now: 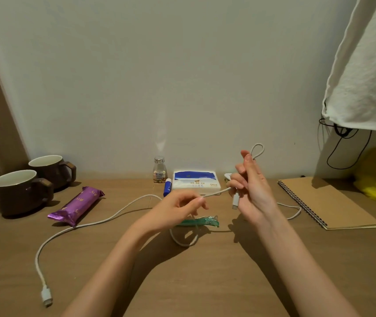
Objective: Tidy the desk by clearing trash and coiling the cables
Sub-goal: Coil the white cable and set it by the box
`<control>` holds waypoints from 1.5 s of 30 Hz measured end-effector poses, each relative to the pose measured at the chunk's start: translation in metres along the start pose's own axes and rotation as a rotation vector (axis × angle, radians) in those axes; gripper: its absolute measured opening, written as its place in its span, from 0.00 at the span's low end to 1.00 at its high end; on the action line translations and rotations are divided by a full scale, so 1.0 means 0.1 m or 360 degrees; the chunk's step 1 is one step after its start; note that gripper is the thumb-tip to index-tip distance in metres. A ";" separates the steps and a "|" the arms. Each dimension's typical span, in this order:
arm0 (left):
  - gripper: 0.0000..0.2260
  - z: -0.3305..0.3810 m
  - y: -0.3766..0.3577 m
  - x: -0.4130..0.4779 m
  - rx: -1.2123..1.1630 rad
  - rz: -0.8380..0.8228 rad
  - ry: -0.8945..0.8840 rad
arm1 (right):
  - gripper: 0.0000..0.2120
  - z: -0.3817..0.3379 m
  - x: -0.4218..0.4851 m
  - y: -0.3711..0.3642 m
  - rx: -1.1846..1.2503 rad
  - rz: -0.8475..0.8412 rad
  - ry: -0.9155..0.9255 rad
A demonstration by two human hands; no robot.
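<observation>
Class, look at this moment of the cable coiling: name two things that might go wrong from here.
1. The white cable trails beside the purple wrapper; pulling it in may drag the wrapper along.
2. The slack loops by the green clip under the left hand; it may snag there as the right hand winds.

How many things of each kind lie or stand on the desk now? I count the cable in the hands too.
Mugs: 2
White cables: 1
Purple snack wrappers: 1
Small bottles: 1
Blue tubes: 1
Tissue packs: 1
Green hair clips: 1
Spiral notebooks: 1
Total: 9
</observation>
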State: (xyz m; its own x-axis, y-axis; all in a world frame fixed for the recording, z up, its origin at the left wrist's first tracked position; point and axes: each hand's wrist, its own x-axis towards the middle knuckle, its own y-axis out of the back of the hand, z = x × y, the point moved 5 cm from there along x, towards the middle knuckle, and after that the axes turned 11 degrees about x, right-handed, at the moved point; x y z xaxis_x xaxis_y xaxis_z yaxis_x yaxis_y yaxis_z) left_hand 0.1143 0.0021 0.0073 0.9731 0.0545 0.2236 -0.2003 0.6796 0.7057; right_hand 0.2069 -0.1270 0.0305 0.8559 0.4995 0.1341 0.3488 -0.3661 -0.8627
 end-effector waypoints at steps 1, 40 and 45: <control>0.08 -0.02 0.02 -0.01 0.0022 0.0007 0.0013 | 0.09 -0.01 0.00 -0.01 0.0005 -0.0015 -0.0010; 0.06 0.12 0.37 -0.15 0.0684 0.0991 -0.0371 | 0.11 0.59 -0.16 0.06 -0.1090 -0.0317 -0.0715; 0.22 0.03 0.35 -0.11 0.0700 0.0868 -0.0343 | 0.14 0.57 -0.17 0.09 -0.1509 -0.0374 -0.0668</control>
State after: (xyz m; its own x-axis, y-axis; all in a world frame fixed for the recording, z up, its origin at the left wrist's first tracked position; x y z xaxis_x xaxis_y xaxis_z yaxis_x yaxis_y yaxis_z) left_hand 0.0962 0.0229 0.0319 0.6874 0.1252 0.7154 -0.7208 0.2383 0.6509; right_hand 0.1739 -0.0937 -0.0077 0.5912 0.8018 -0.0873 0.7981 -0.5972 -0.0803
